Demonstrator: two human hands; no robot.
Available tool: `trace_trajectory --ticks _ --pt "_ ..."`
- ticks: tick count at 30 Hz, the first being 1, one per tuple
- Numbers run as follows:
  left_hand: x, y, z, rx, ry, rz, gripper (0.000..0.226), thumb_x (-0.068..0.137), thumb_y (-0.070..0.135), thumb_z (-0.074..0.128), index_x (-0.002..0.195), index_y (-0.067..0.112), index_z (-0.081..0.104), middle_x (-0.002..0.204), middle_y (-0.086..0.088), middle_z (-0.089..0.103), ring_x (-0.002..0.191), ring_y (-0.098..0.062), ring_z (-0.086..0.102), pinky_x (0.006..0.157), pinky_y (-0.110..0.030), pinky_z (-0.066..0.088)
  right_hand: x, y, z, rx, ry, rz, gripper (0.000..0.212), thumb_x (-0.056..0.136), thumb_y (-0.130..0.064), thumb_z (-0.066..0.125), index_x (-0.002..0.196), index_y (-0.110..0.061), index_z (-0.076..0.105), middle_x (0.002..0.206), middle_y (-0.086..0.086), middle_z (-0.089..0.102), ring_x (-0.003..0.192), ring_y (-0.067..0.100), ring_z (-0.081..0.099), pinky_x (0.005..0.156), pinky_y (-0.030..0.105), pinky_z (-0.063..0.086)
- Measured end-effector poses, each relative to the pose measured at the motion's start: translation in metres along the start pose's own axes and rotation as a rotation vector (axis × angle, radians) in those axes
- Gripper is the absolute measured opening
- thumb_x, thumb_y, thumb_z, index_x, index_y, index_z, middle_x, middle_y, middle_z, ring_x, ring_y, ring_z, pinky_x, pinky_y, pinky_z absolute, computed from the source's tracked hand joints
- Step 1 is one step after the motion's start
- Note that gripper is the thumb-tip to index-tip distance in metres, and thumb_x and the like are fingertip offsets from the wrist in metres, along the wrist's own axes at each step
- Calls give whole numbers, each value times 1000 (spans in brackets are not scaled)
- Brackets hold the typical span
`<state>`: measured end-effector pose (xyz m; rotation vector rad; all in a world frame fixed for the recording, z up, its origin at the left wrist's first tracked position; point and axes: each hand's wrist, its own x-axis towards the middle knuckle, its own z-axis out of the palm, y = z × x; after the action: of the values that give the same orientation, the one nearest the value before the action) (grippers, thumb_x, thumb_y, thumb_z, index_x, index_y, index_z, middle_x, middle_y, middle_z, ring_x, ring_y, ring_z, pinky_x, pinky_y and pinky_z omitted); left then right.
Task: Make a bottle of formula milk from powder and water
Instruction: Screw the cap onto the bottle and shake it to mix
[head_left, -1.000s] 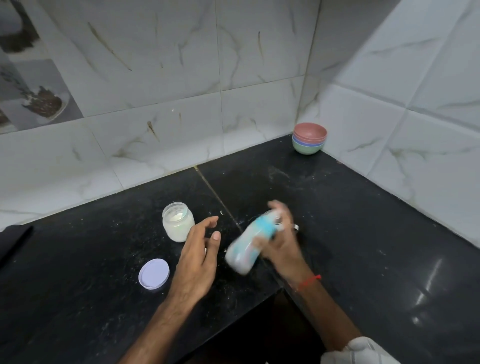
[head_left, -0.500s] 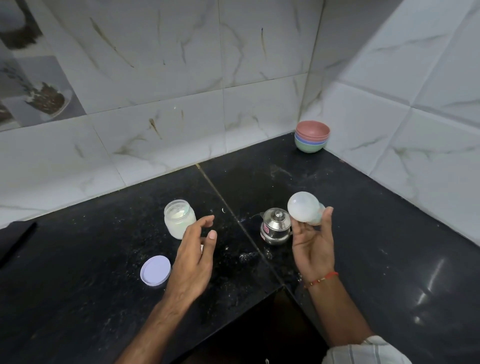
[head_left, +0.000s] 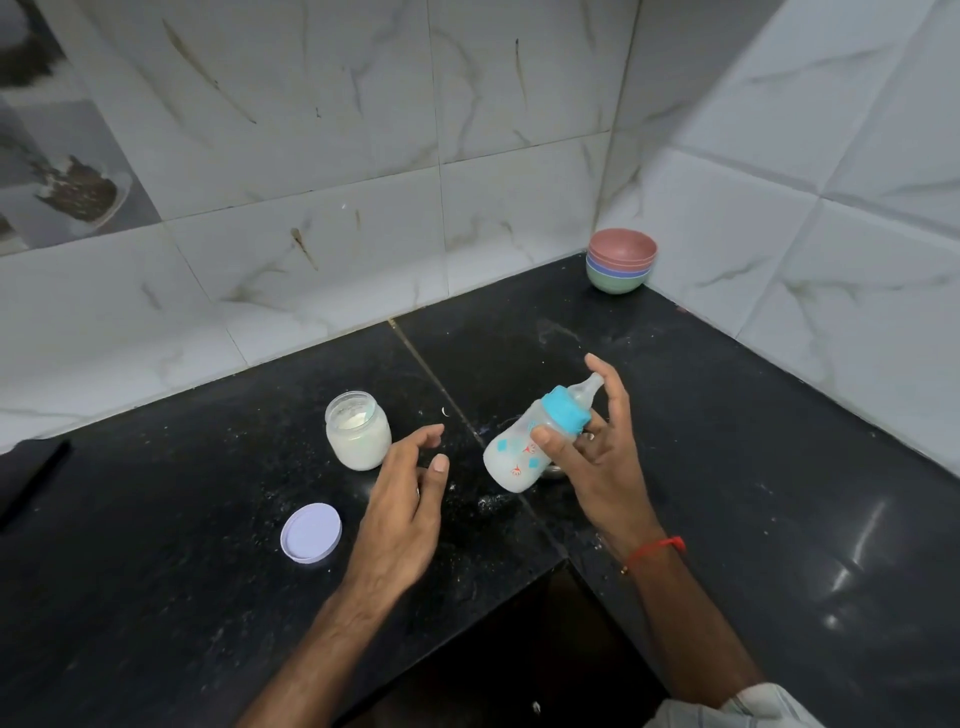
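Status: late stage. The baby bottle (head_left: 524, 447) is capped with its blue collar and clear teat and holds cloudy white liquid, so powder and water appear already combined; mixing and tidying probably remain. The right hand (head_left: 597, 457) grips the bottle at the collar, thumb in front, fingers behind, tilted teat-up above the black stone counter (head_left: 156, 571). The left hand (head_left: 405, 509), just left of the bottle, is empty with fingers loosely spread. The glass powder jar (head_left: 358, 431), further left of the bottle, stands uncapped; its flat round white lid (head_left: 310, 532) lies nearer the person. Something metallic shows behind the bottle; identity unclear.
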<state>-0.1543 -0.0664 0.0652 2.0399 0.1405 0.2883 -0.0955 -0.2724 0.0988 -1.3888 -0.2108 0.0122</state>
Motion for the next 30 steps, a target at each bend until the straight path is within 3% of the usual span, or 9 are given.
trace_trajectory --ticks 8,12,15,17,20,22,24,27,30 --pt "-1 -1 -3 12 14 4 35 108 34 48 143 36 51 137 20 56 105 5 58 99 -41 53 0 3 -2 40 24 22 83 81 -17 79 142 -56 39 135 13 60 118 28 68 93 52 60" --pt "-1 -1 -3 11 14 0 34 108 34 48 142 37 51 137 20 56 107 6 58 100 -42 53 0 11 2 559 196 152 65 88 -27 69 149 -31 45 133 8 63 114 25 70 87 47 62" --pt "-2 -2 -4 4 10 -6 34 108 37 47 142 39 50 138 21 56 109 6 58 101 -41 53 -1 16 2 880 235 333 49 100 -41 57 135 -7 57 132 17 66 116 31 68 80 38 65" --pt "-2 -2 -4 6 8 -1 33 109 37 47 142 41 49 139 22 56 110 5 58 101 -41 53 -3 21 3 1027 267 405 47 103 -43 53 122 -2 65 115 19 75 97 29 77 72 33 66" --pt "-2 -1 -3 2 7 -1 32 109 34 48 140 40 50 138 22 56 109 6 59 100 -43 54 -8 28 7 1141 357 433 54 102 -42 58 134 2 58 111 22 76 91 28 79 75 33 66" --pt "-1 0 -3 0 6 2 32 109 34 48 140 40 50 137 24 56 108 6 59 98 -43 55 -12 36 10 1046 369 411 57 100 -42 58 142 -3 54 119 21 74 99 28 77 79 34 65" --pt "-1 1 -3 -4 6 6 33 109 33 48 141 40 50 136 24 56 107 5 59 97 -43 55 -16 42 13 751 285 347 53 99 -37 60 147 -16 49 132 18 68 111 28 73 80 39 64" --pt "0 1 -4 0 8 7 33 108 35 48 140 41 50 135 24 56 105 5 60 97 -43 56 -20 34 11 182 23 56 67 87 -19 77 141 -47 47 131 6 65 111 25 69 89 45 61" --pt "-1 -1 -3 4 -4 3 32 108 36 48 140 41 50 136 24 55 105 4 60 96 -43 55 -17 31 2 -324 -265 -161 85 82 -13 86 142 -55 42 136 -9 60 118 17 66 99 36 57"
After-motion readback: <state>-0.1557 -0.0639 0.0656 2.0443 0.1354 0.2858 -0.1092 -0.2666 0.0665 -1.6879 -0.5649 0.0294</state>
